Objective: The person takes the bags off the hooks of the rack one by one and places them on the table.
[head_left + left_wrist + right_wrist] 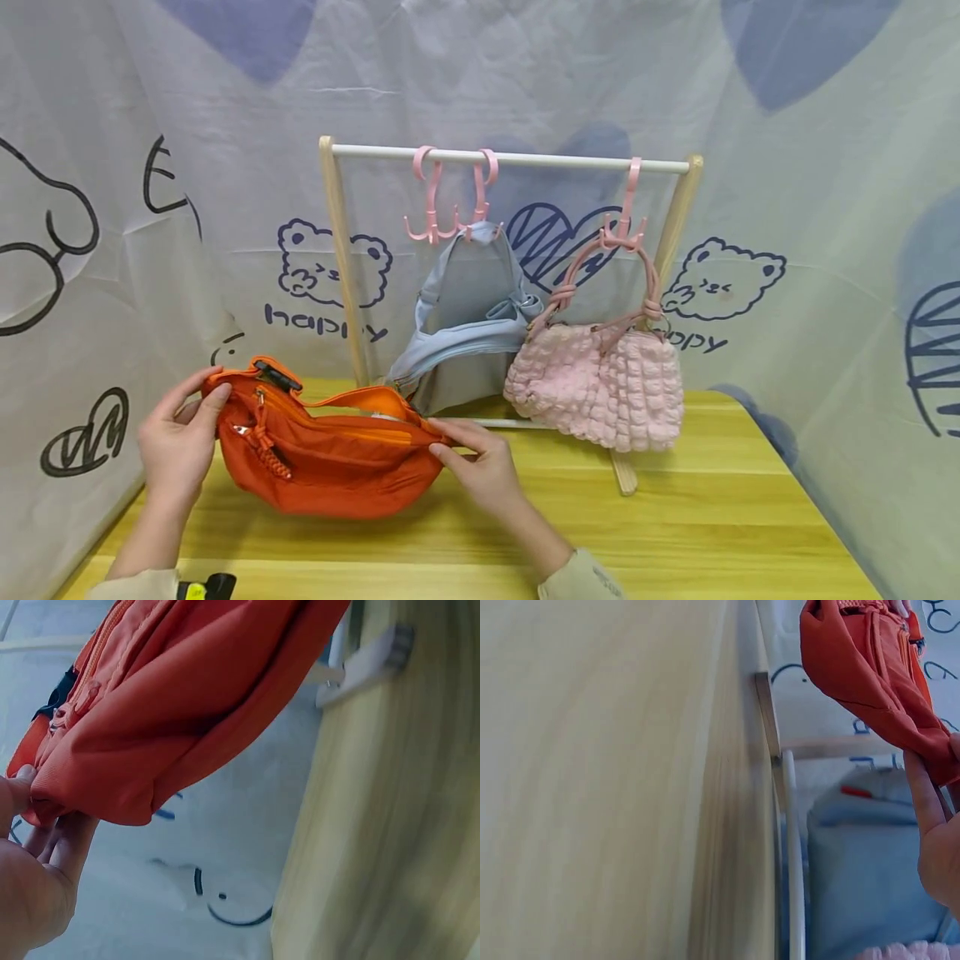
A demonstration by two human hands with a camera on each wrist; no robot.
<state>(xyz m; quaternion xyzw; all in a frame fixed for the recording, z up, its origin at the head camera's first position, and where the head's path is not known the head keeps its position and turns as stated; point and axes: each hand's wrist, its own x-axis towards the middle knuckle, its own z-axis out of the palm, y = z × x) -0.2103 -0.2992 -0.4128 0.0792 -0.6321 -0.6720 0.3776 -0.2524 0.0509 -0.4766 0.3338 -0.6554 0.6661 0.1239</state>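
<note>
An orange-red waist bag [330,467] with a black buckle [277,375] and a braided zipper pull [268,457] is held up above the table by both hands. My left hand [178,433] pinches its left end, thumb in front. At the opposite end, my right hand [483,467] pinches the corner between thumb and fingers. In the left wrist view, the thumb and fingers of the left hand [45,870] close on the bag's corner. The right wrist view shows the right hand [939,840] gripping the other corner.
Behind the bag stands a rack with a white rail [555,161] and wooden posts. Pink hooks [431,208] hang from it. One carries a light blue bag [465,342], another a pink puffy handbag [600,383]. The rack's foot [623,473] rests on the wooden table [697,517].
</note>
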